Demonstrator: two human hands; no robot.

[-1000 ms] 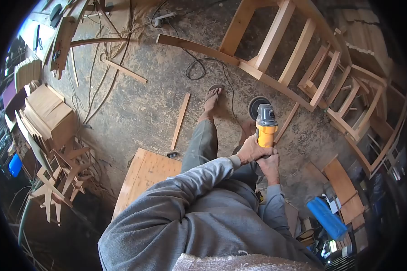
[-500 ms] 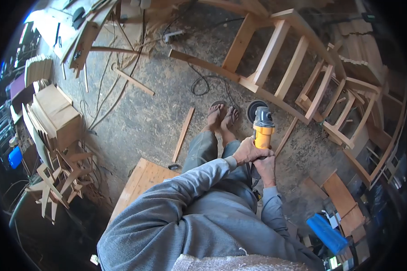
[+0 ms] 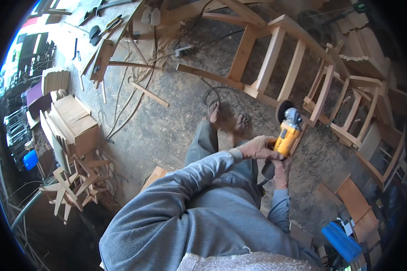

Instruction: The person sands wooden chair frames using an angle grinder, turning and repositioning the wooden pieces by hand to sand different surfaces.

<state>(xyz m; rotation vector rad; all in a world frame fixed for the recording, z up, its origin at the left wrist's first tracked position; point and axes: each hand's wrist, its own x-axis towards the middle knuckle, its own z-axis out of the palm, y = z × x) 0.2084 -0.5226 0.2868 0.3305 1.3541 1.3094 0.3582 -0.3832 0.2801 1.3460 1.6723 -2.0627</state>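
A yellow angle grinder [image 3: 288,137] with a grey head is held out in front of my body. My left hand [image 3: 259,148] is closed round its yellow body from the left. Around the rear end, by the black cord grip, my right hand [image 3: 281,168] is closed too, its fingers partly hidden. The grinder's dark round disc [image 3: 283,110] overlaps the lower rail of a wooden chair-like frame [image 3: 267,58]; whether they touch I cannot tell.
More wooden frames [image 3: 364,115] stand at the right. Cords [image 3: 221,92] lie on the dusty floor near my feet [image 3: 215,112]. Stacked boards [image 3: 74,119] and cut wooden pieces [image 3: 79,183] are at the left. A blue object [image 3: 341,241] lies at lower right.
Both hands have carried the grinder to the right, bringing its disc from over the floor to the frame's rail. My feet have moved apart, and the view has shifted slightly.
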